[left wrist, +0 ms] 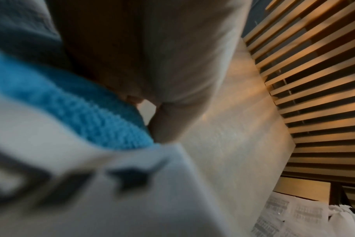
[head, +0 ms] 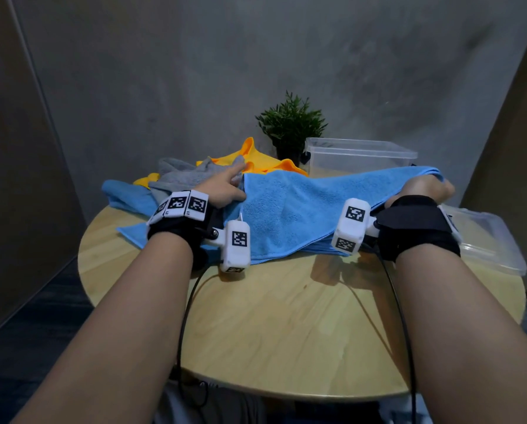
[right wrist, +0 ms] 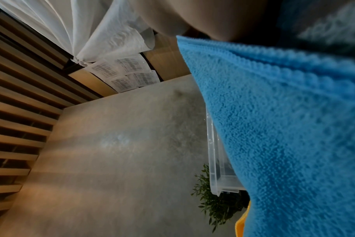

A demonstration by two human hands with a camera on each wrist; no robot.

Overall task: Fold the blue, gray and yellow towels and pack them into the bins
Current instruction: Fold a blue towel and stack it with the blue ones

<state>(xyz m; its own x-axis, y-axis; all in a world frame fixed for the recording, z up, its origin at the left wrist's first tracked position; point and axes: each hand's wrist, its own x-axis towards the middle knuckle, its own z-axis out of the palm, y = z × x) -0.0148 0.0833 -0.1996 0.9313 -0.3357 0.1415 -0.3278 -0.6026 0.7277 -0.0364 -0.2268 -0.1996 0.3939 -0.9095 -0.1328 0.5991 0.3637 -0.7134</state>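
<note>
While both of my hands are raised above the round pale wooden table [head: 286, 325], a bright blue terry towel [head: 302, 206] hangs stretched between them, its lower edge trailing onto the tabletop. My left hand [head: 222, 188] pinches the towel's left corner with thumb and curled fingers while the index finger sticks out straight toward the pile behind it; the left wrist view is blurred but shows blue cloth [left wrist: 75, 104] pressed against the hand [left wrist: 152, 56]. My right hand [head: 424, 191] is closed over the towel's right end, the knuckles bunched around the fabric, and the right wrist view shows the blue weave [right wrist: 284, 120] running up into the palm [right wrist: 203, 17].

Behind the left hand lies a crumpled grey towel [head: 188, 175], and a rumpled yellow-orange towel [head: 256, 160] is heaped just behind it, touching it. More blue cloth lies at the far left of the table, under the grey towel's edge; I cannot tell if it is a second piece.

A clear rectangular plastic bin [head: 360, 157] stands at the far right of the table, beside a small green potted plant [head: 289, 127]. A flat clear plastic lid [head: 494, 243] rests at the table's right edge, past my right wrist.
</note>
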